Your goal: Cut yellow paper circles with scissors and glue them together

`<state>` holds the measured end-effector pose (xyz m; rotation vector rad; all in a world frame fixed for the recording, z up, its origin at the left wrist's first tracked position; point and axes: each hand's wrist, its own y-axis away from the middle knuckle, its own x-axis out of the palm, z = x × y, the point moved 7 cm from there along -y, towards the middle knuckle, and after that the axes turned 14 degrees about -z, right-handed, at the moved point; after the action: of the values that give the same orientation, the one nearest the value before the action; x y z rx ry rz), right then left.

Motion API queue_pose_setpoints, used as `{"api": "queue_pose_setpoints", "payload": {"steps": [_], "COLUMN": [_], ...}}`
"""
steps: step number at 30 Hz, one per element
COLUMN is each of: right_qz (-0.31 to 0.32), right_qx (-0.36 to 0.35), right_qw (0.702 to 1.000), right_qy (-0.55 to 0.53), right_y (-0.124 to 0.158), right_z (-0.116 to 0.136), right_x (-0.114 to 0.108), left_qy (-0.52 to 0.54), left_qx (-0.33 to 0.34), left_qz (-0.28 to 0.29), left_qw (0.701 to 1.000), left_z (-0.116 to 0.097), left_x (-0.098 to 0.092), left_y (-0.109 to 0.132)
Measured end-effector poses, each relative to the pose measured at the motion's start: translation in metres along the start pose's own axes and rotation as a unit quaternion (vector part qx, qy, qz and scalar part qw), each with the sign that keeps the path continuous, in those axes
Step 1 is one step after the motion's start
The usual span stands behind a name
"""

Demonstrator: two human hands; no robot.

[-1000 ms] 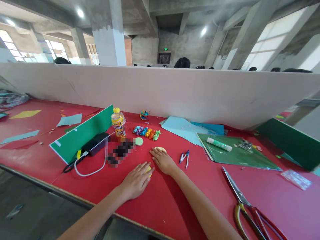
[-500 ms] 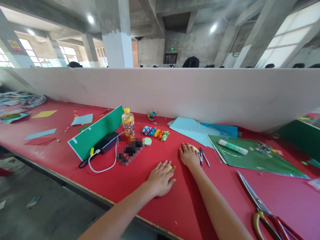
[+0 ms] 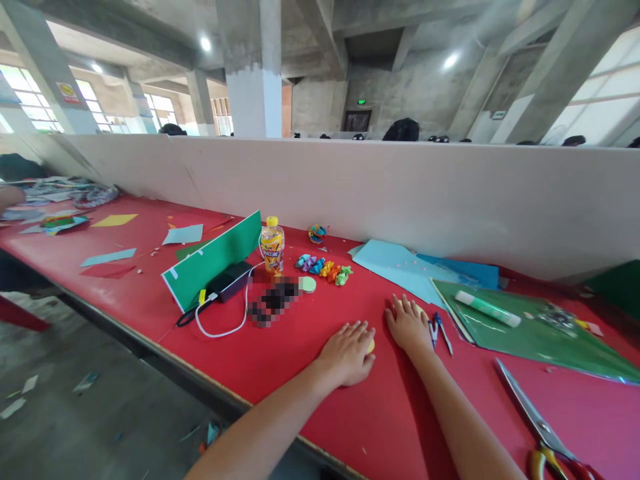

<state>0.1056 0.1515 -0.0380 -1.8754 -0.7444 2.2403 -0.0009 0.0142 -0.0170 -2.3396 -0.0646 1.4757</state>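
Both my hands lie palm down on the red table (image 3: pixel 310 427). My left hand (image 3: pixel 349 353) rests flat with fingers stretched, over a small yellow piece (image 3: pixel 371 346) that is mostly hidden beneath it. Farther forward and to the right, my right hand (image 3: pixel 409 325) is flat with its fingers slightly spread. A pale yellow piece (image 3: pixel 420 310) peeks out at its far side. Close beside the right hand lies a blue and white drawing compass (image 3: pixel 441 332). A pale green paper disc (image 3: pixel 309 285) sits beyond the left hand.
Scissors (image 3: pixel 537 423) lie at front right. A glue stick (image 3: pixel 487 308) rests on a green sheet (image 3: pixel 550 347). Light blue paper (image 3: pixel 395 267), a row of crumpled coloured paper (image 3: pixel 325 268), a drink bottle (image 3: pixel 273 247) and a green board (image 3: pixel 215 267) stand farther off. A white partition (image 3: pixel 320 187) closes the back.
The view has turned a little left. My right hand and the compass have shifted right, nearer the green sheet. Both hands stay flat on the table.
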Motion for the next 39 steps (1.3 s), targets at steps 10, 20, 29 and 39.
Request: {"api": "queue_pose_setpoints", "payload": {"steps": [10, 20, 29, 39], "right_qz": [-0.109, 0.003, 0.002, -0.128], "right_qx": [-0.170, -0.090, -0.087, 0.011], "right_qw": [0.960, 0.982, 0.980, 0.951], "right_qy": [-0.194, -0.169, -0.180, -0.280], "right_y": [0.030, 0.042, 0.039, 0.041], "right_z": [0.040, 0.037, 0.037, 0.019], "right_x": [-0.048, -0.043, -0.045, -0.061], "left_qy": [-0.007, -0.007, 0.018, 0.164], "left_qx": [-0.005, -0.019, -0.025, -0.228], "left_qz": [-0.042, -0.043, -0.056, -0.297], "left_qw": [0.999, 0.999, 0.998, 0.913], "left_z": [-0.002, -0.002, -0.004, 0.040], "left_x": [-0.006, -0.008, -0.013, -0.043], "left_y": [-0.001, -0.002, -0.004, -0.007]}}
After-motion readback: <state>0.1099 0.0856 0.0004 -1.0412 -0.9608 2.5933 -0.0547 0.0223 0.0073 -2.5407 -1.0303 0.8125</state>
